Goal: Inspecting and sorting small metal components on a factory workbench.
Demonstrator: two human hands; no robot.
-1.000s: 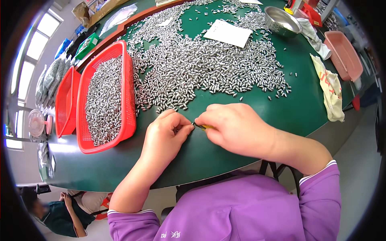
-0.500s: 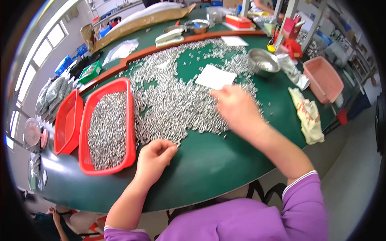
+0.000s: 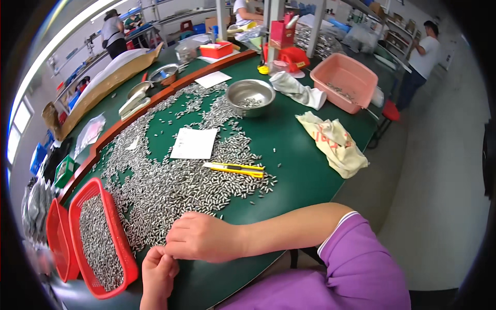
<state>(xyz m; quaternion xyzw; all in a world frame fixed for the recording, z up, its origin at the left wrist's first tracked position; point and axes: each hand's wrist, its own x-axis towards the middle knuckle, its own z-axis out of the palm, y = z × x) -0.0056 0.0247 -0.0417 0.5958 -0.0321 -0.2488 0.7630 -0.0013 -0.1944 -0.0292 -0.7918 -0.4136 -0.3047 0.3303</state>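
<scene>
My right hand [image 3: 199, 237] lies on the green table [image 3: 289, 150] near its front edge, fingers curled and pointing left. My left hand [image 3: 157, 274] comes up from below, and its fingertips meet the right hand's. Together they pinch what looks like one small metal piece, mostly hidden by the fingers. Just beyond the hands spreads a wide heap of small silvery metal pieces [image 3: 170, 188]. A red basket [image 3: 124, 248] partly filled with the same pieces stands left of my hands.
A yellow utility knife [image 3: 235, 169] and a white paper sheet [image 3: 195, 143] lie on the heap. Farther back are a steel bowl [image 3: 250, 96], a pink tub [image 3: 343, 80], and cloths [image 3: 333, 142]. A second red basket [image 3: 57, 243] is at the far left. Other people work in the background.
My right hand has drawn back from the heap to the front edge and met my left hand. The head view has swung up and right, showing more of the far table.
</scene>
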